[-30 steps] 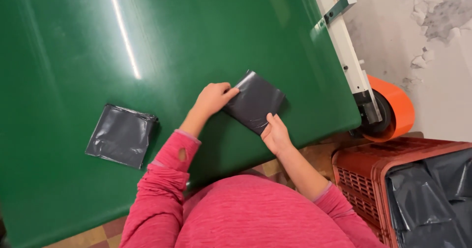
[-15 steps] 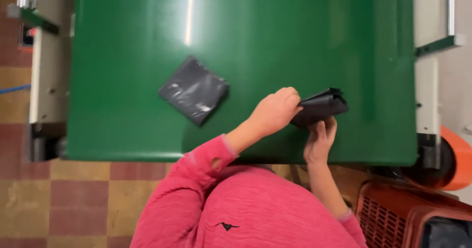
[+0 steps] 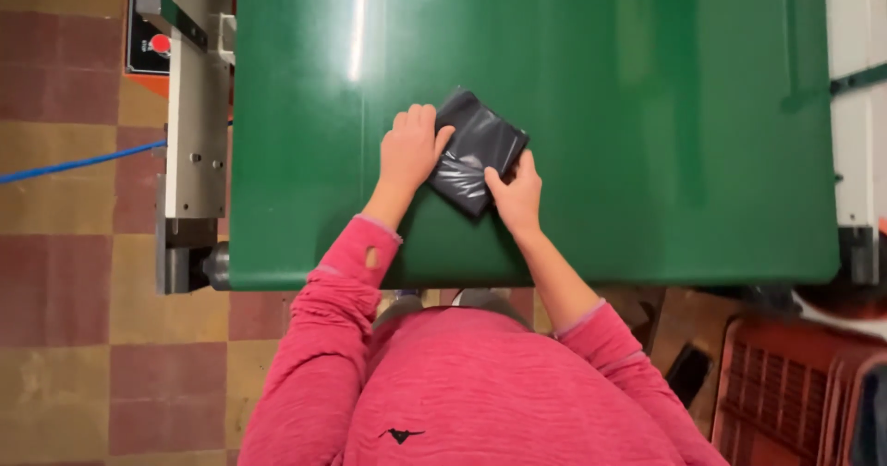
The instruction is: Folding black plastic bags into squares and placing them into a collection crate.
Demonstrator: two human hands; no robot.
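A folded black plastic packet [image 3: 479, 145] lies flat on the green conveyor belt [image 3: 628, 106], near its front edge. My left hand [image 3: 409, 155] grips the packet's left edge with its fingers curled over it. My right hand [image 3: 517, 195] pinches the packet's lower right corner between thumb and fingers. Both arms wear pink sleeves. Only this one packet shows; whether another lies under it I cannot tell.
A grey metal frame [image 3: 196, 106] with a red button [image 3: 159, 43] runs along the belt's left side. A blue cable [image 3: 74, 163] crosses the checkered floor. A red plastic crate [image 3: 795, 383] stands at the lower right, and a white rail [image 3: 855, 106] borders the right.
The packet I held up off the belt now lies flat under both hands. The second packet that lay apart to the left no longer shows separately. The view has shifted.
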